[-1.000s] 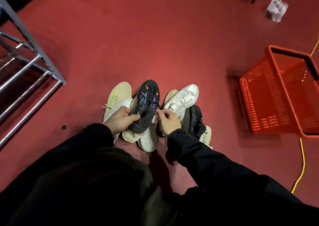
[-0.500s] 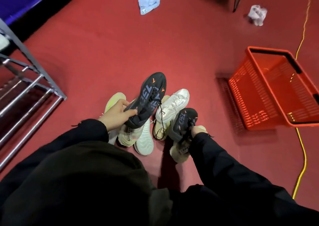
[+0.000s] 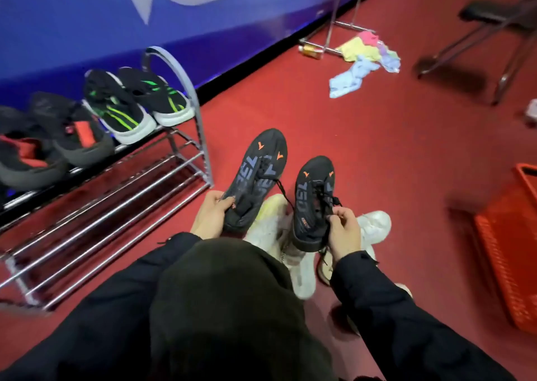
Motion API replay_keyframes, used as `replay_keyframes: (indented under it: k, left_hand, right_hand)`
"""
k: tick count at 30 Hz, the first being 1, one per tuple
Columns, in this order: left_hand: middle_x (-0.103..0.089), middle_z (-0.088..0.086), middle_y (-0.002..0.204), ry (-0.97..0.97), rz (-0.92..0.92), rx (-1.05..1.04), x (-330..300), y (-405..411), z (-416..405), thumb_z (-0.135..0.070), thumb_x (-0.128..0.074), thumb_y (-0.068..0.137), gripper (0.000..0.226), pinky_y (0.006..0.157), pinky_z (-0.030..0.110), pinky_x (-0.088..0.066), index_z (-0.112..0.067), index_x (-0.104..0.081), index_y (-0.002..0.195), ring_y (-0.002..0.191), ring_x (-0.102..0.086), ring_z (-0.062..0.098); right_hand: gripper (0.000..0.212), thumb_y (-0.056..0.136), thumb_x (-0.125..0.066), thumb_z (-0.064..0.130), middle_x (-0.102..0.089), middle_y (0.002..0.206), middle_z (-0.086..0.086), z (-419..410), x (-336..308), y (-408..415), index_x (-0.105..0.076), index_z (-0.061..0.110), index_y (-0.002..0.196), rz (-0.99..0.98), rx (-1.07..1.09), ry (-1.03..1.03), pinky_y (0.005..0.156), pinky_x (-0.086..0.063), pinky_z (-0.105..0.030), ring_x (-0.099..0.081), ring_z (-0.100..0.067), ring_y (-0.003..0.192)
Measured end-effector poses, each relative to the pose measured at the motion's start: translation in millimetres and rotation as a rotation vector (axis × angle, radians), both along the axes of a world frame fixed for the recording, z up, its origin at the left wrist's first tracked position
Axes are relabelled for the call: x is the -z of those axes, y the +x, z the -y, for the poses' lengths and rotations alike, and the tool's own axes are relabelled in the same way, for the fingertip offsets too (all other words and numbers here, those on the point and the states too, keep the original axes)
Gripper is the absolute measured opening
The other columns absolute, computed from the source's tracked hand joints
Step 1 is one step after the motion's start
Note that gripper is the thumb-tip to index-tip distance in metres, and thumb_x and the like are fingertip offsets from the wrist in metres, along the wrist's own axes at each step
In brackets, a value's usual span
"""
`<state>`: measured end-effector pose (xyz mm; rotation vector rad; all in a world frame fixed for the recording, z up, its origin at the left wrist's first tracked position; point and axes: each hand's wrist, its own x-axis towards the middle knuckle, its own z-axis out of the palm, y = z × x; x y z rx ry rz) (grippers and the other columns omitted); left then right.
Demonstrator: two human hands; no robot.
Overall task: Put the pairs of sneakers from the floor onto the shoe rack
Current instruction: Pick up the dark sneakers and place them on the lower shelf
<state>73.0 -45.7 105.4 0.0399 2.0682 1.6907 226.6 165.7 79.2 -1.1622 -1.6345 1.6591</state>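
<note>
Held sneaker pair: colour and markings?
Black sneakers with orange chevrons and blue-grey lettering, in the head view.

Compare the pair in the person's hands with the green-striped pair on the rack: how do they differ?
The dark sneaker in the left hand and its mate in the right hand are lifted off the floor, while the green-striped pair rests on the shoe rack top shelf. The held pair has orange marks and all-dark soles; the racked pair has green stripes and white soles. Both pairs have black uppers.

My view is dim and soft, motion-blurred toward nine and three o'clock, edges bowed; shadows fall toward me.
</note>
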Motion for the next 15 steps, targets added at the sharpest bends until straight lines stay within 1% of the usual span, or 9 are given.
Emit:
replay_keyframes:
  k: [2,4,5,6,8,10,11,13,15]
  left_hand:
    - [-0.058,0.001,0.082,-0.067,-0.037,-0.156,-10,0,41,-0.026,-0.058,0.09,0.012,0.077,0.04,-0.045,-0.019,-0.051,0.083,0.076,-0.054,0.019]
    - [-0.061,0.004,0.084,-0.131,-0.046,-0.275,-24,-2,85,-0.026,-0.056,0.088,0.01,0.084,0.044,-0.049,-0.017,-0.053,0.084,0.081,-0.057,0.023]
    - [-0.062,0.004,0.084,-0.191,-0.058,-0.315,-32,-1,107,-0.025,-0.055,0.09,0.011,0.084,0.043,-0.049,-0.015,-0.056,0.086,0.082,-0.057,0.023]
    - [-0.062,0.003,0.083,-0.254,-0.07,-0.356,-40,-1,131,-0.024,-0.055,0.091,0.012,0.081,0.04,-0.046,-0.012,-0.057,0.089,0.081,-0.056,0.023]
    - [-0.06,0.001,0.082,-0.328,-0.072,-0.456,-53,6,174,-0.024,-0.055,0.092,0.014,0.078,0.037,-0.043,-0.01,-0.057,0.094,0.079,-0.053,0.021]
    - [-0.06,0.002,0.085,-0.362,-0.068,-0.567,-57,18,214,-0.024,-0.055,0.093,0.016,0.083,0.037,-0.044,-0.009,-0.057,0.097,0.085,-0.054,0.022]
    - [-0.061,0.003,0.087,-0.394,-0.063,-0.608,-58,25,231,-0.025,-0.054,0.093,0.016,0.085,0.038,-0.044,-0.009,-0.056,0.096,0.088,-0.055,0.023]
    - [-0.06,0.003,0.086,-0.477,-0.06,-0.64,-58,39,260,-0.025,-0.054,0.094,0.016,0.085,0.039,-0.044,-0.009,-0.053,0.097,0.087,-0.056,0.024]
    - [-0.059,0.003,0.084,-0.524,-0.063,-0.692,-57,53,282,-0.024,-0.054,0.095,0.019,0.081,0.04,-0.043,-0.007,-0.05,0.101,0.081,-0.055,0.024]
  right_hand:
    - [0.02,0.09,-0.052,0.005,-0.063,0.089,-0.003,22,-7,-24,-0.06,0.022,0.083,0.018,-0.134,0.027,0.071,-0.048,-0.024,-0.056,-0.016,0.078]
    - [0.021,0.093,-0.05,-0.001,-0.063,0.083,0.002,45,-15,-49,-0.061,0.016,0.085,0.011,-0.27,0.053,0.067,-0.047,-0.014,-0.058,-0.008,0.076]
    - [0.021,0.093,-0.049,-0.002,-0.061,0.079,0.003,58,-18,-62,-0.061,0.014,0.086,0.006,-0.33,0.059,0.062,-0.045,-0.009,-0.056,-0.005,0.073]
    - [0.022,0.093,-0.049,-0.003,-0.06,0.078,0.003,72,-21,-75,-0.06,0.013,0.086,0.007,-0.405,0.056,0.058,-0.044,-0.007,-0.056,-0.005,0.071]
    - [0.023,0.092,-0.049,-0.004,-0.061,0.078,0.001,105,-20,-105,-0.06,0.015,0.084,0.023,-0.568,0.037,0.061,-0.046,-0.013,-0.057,-0.005,0.07]
    - [0.023,0.09,-0.051,-0.003,-0.063,0.083,-0.004,141,-14,-135,-0.06,0.017,0.082,0.022,-0.71,0.031,0.07,-0.048,-0.025,-0.058,-0.012,0.075]
    - [0.021,0.09,-0.052,-0.003,-0.063,0.086,-0.005,162,-13,-150,-0.061,0.015,0.083,0.014,-0.769,0.039,0.074,-0.048,-0.026,-0.058,-0.015,0.078]
    - [0.016,0.089,-0.053,-0.004,-0.062,0.087,-0.004,208,-10,-181,-0.061,0.01,0.09,0.008,-0.872,0.057,0.078,-0.047,-0.024,-0.057,-0.015,0.079]
    - [0.016,0.088,-0.054,-0.003,-0.063,0.09,-0.007,257,-5,-211,-0.061,0.012,0.09,0.011,-0.939,0.04,0.086,-0.048,-0.032,-0.058,-0.02,0.087]
